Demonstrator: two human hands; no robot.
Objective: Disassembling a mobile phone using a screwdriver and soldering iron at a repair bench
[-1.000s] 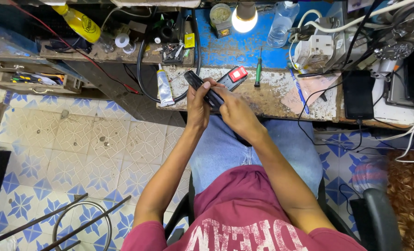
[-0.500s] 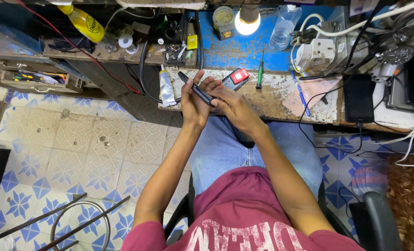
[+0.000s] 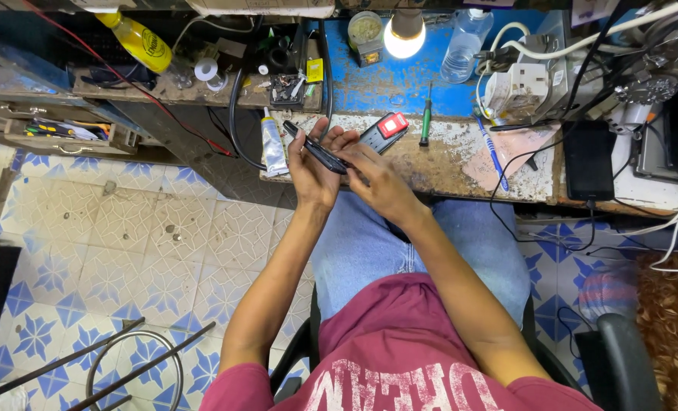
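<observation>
Right at the front edge of the scuffed, paint-worn workbench (image 3: pixel 461 164), a slim black mobile phone (image 3: pixel 314 147) is held tilted, its far end pointing up and away toward the shelf. The left hand (image 3: pixel 315 169) is wrapped around its body from below, fingers curled over the far side, apparently so the handset stays steady above the lap. The right hand (image 3: pixel 381 183) closes on the phone's near end, fingertips pinching the edge; that looks like a grip for working on the casing, though what the fingers do there is too small to tell.

Just beyond the hands lies a dark handheld device with a red panel (image 3: pixel 382 129), and a white squeeze tube (image 3: pixel 273 144) lies left of them on the bench. A green-handled screwdriver (image 3: pixel 426 118) and a blue pen (image 3: pixel 493 151) lie within reach to the right. Further back, a lit bulb (image 3: pixel 404 34) hangs over the blue surface beside a clear plastic bottle (image 3: pixel 461 42), seemingly almost empty. On the left, an open wooden drawer (image 3: pixel 61 131) holds small mixed tools, and a yellow bottle (image 3: pixel 137 39) lies above it.
</observation>
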